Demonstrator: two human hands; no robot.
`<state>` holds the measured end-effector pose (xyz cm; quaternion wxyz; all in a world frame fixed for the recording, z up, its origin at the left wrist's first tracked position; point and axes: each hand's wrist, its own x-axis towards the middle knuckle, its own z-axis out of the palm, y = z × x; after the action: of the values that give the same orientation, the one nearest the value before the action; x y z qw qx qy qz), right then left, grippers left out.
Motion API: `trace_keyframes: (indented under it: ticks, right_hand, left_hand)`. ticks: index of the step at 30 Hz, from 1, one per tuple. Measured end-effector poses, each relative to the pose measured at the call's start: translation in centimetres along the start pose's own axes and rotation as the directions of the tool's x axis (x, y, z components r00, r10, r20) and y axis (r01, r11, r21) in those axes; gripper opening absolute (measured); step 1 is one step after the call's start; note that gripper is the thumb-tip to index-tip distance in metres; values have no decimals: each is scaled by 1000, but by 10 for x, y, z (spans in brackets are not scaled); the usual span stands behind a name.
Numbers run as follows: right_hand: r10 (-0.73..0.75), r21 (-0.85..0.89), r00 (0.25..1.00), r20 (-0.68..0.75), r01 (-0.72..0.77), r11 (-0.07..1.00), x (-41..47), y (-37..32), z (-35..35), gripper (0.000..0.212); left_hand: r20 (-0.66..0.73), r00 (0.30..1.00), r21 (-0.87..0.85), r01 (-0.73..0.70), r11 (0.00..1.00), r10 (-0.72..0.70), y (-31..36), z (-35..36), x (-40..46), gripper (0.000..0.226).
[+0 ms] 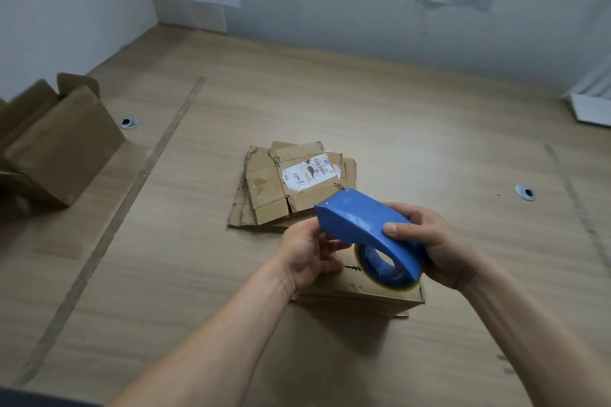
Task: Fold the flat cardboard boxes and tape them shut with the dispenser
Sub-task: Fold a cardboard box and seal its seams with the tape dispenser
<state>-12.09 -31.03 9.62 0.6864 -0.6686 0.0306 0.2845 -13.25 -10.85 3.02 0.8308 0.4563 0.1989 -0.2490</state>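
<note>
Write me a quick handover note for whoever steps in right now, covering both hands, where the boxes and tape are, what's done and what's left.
Right hand grips the blue tape dispenser, held above the small folded box near the table's front edge.
Left hand is at the dispenser's underside, fingers curled near the tape; whether it pinches the tape end is hidden.
Flat boxes lie stacked beyond the hands, the top one bearing a shipping label.
An assembled box lies on its side at far left.
Done: the small box is folded.
Left: no tape visible on it, so tape it, then fold and tape the flat stack.
</note>
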Motion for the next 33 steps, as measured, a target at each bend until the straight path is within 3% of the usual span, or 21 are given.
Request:
trace_keyframes:
  ticks: [7,13,18,23,33]
  right_hand:
    - [15,-29,998,54,-13,999,6,4,-5,74]
    - [27,-27,999,46,-25,999,9,5,-12,74]
    - [27,26,998,63,-28,999,15,5,-16,74]
    - [33,27,998,57,-35,999,20,5,-14,75]
    - [30,8,992,122,-32,999,23,2,-16,73]
  left_hand:
    - [-65,998,34,19,999,-16,-1,2,8,25]
    - [72,997,22,0,1000,-2,2,-6,9,20]
    - [192,981,21,-16,1000,12,4,-11,9,37]
    - [104,994,39,-34,999,29,5,-9,15,28]
    - [120,993,-15,-3,1000,5,6,-13,14,23]
